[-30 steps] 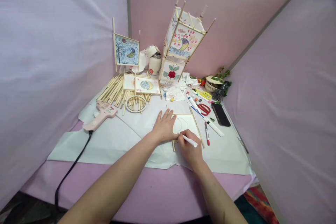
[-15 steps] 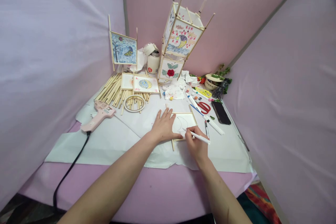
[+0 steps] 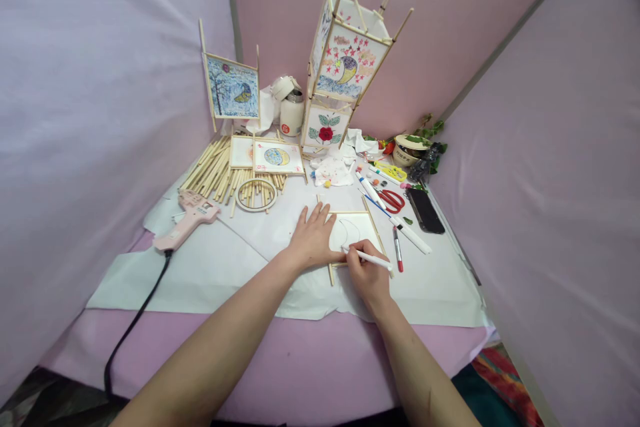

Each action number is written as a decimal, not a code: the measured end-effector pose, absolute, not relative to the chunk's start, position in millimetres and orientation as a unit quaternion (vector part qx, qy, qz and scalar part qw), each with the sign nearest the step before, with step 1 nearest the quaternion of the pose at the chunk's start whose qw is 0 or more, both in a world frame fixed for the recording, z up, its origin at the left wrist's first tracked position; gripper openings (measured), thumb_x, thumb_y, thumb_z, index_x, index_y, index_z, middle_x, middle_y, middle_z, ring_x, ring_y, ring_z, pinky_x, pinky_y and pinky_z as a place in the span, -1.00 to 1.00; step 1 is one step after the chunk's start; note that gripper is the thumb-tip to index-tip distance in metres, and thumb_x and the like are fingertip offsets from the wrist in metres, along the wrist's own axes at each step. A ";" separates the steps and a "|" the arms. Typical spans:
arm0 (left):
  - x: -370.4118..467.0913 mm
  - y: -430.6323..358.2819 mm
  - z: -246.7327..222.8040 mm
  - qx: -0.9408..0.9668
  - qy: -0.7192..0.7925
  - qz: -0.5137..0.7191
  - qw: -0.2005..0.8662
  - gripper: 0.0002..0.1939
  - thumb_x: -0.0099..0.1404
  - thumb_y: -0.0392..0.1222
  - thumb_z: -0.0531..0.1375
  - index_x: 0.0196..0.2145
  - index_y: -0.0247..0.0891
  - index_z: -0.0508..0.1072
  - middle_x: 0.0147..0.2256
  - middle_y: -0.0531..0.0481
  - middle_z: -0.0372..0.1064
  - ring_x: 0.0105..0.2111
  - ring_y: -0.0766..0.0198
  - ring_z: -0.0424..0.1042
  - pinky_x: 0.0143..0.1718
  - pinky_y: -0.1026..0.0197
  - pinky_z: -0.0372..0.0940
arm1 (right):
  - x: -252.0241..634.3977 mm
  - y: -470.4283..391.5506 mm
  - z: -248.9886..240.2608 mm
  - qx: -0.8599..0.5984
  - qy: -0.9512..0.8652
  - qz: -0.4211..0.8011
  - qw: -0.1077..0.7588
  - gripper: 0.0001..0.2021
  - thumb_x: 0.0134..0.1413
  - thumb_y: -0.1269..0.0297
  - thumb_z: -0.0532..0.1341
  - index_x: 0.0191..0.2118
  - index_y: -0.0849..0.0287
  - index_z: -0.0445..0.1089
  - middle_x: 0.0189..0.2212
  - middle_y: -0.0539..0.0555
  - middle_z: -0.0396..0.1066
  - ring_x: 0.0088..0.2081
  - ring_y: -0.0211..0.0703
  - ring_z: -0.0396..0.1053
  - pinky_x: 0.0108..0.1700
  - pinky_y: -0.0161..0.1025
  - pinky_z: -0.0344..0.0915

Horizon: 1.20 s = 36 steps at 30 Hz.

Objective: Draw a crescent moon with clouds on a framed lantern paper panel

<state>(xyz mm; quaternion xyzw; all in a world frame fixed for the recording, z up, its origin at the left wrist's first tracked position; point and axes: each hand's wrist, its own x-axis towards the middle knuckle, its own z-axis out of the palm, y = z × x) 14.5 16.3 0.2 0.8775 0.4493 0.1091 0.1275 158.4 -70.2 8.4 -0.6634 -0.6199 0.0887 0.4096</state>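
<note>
A stick-framed white panel (image 3: 360, 227) lies flat on the covered table, with a thin crescent outline drawn on it. Spread over its left side, my left hand (image 3: 314, 240) rests with fingers apart and holds nothing. My right hand (image 3: 369, 275) is closed around a white pen (image 3: 373, 258), whose tip meets the panel near the lower end of the crescent, close to my left thumb. Part of the panel's lower edge is hidden by my hands.
Behind stands a tall painted lantern frame (image 3: 345, 73). Left are a pink glue gun (image 3: 187, 221), a pile of sticks (image 3: 213, 170) and a hoop (image 3: 239, 199). Right are red scissors (image 3: 393, 201), markers (image 3: 413, 237), a red-ended pen (image 3: 398, 250) and a phone (image 3: 425, 210).
My right hand and the white pen have moved slightly left and down along the crescent. The red-ended pen shows more fully. The camera view has shifted a little.
</note>
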 end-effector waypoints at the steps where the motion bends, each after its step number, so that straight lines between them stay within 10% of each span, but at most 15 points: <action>1: 14.5 16.3 0.3 0.877 0.449 0.109 0.127 -0.01 0.09 0.41 0.09 0.28 -0.32 0.10 0.36 -0.26 -0.22 0.36 -0.09 -0.36 0.31 -0.18 -0.41 | 158.1 -70.2 8.2 -0.664 -0.619 0.090 0.408 -0.85 0.10 0.33 0.10 -0.44 0.15 0.36 -0.56 -0.02 0.41 -0.48 -0.20 0.35 -0.38 -0.29 0.22; 36: 14.5 15.5 2.0 0.877 0.449 0.115 0.124 -0.01 0.09 0.38 0.13 0.28 -0.35 0.11 0.35 -0.27 -0.20 0.35 -0.09 -0.31 0.31 -0.21 -0.38 | 158.6 -70.2 6.6 -0.655 -0.612 0.129 0.425 -0.85 0.10 0.33 0.12 -0.46 0.16 0.36 -0.56 -0.02 0.40 -0.48 -0.21 0.34 -0.37 -0.29 0.21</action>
